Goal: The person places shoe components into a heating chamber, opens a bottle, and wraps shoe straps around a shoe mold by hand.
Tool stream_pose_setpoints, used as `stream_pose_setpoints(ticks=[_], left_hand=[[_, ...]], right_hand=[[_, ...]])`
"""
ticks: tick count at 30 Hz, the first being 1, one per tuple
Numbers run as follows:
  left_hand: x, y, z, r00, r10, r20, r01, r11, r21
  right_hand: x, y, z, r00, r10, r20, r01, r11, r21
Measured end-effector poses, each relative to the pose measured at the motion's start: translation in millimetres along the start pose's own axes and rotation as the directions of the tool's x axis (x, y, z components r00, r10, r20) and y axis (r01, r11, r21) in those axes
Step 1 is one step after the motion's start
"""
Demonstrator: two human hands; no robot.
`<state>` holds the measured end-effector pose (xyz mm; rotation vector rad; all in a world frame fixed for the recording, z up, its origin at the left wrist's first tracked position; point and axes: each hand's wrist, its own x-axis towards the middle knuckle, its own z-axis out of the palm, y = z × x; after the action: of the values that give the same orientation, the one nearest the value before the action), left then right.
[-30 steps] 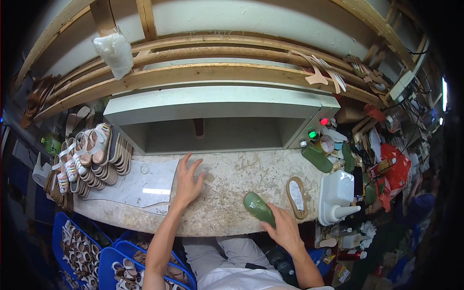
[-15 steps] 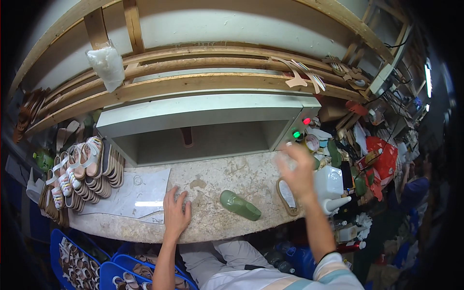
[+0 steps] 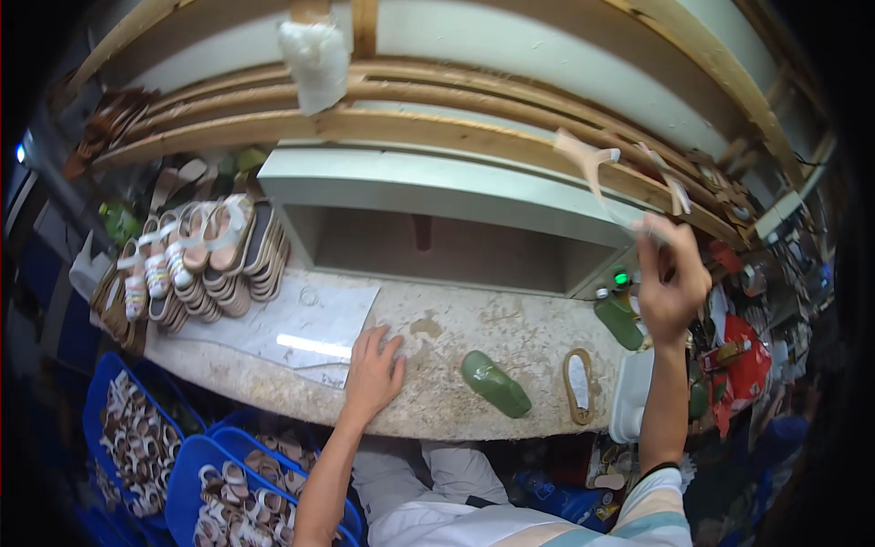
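My left hand (image 3: 372, 374) lies on the worn worktop (image 3: 428, 401) with its fingers spread, at the edge of a clear sheet over white paper (image 3: 319, 319). Raised at the right, my right hand (image 3: 673, 278) has thumb and fingers closed on the end of a pale pink sandal strap (image 3: 583, 157), whose wider part is by the wooden rail. The strap is slightly blurred. Between my hands a green shoe last (image 3: 495, 383) rests on the worktop. Right of it lies a tan-rimmed sandal sole (image 3: 578, 387) with a white middle.
A pale metal box (image 3: 437, 187) with an open front stands behind the worktop, something dark red inside. Stacked sandals (image 3: 205, 242) fill the left end. Blue baskets (image 3: 187, 483) of sandals stand below. Another green last (image 3: 620, 321) and a white container (image 3: 631, 397) are at the right.
My right hand has risen from beside the box's lights to the rail and closed on the strap. The view has shifted; the left hand stays on the worktop.
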<state>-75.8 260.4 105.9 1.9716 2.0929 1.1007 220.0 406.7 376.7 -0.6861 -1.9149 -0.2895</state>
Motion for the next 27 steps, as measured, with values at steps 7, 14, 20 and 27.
stream_pose_setpoints(ticks=[7, 14, 20, 27], left_hand=[[3, -2, 0, 1.0, -0.001, 0.004, 0.001, 1.0, -0.01], [1, -1, 3, 1.0, 0.013, 0.008, -0.013, 1.0, -0.007], [3, -3, 0, 1.0, 0.012, 0.011, -0.012, 1.0, 0.007], [2, -1, -4, 0.999, -0.024, 0.025, 0.024, 1.0, 0.011]], right_hand=[[-70, -19, 91, 0.849, -0.049, 0.526, -0.156, 0.928, 0.338], [-118, 57, 161, 0.783, 0.572, 0.244, -0.622, 0.704, 0.343], [-161, 50, 170, 0.977, 0.155, 0.145, -0.167, 0.983, 0.075], [-189, 106, 210, 0.666, 0.41, 0.623, -0.397, 0.902, -0.169]])
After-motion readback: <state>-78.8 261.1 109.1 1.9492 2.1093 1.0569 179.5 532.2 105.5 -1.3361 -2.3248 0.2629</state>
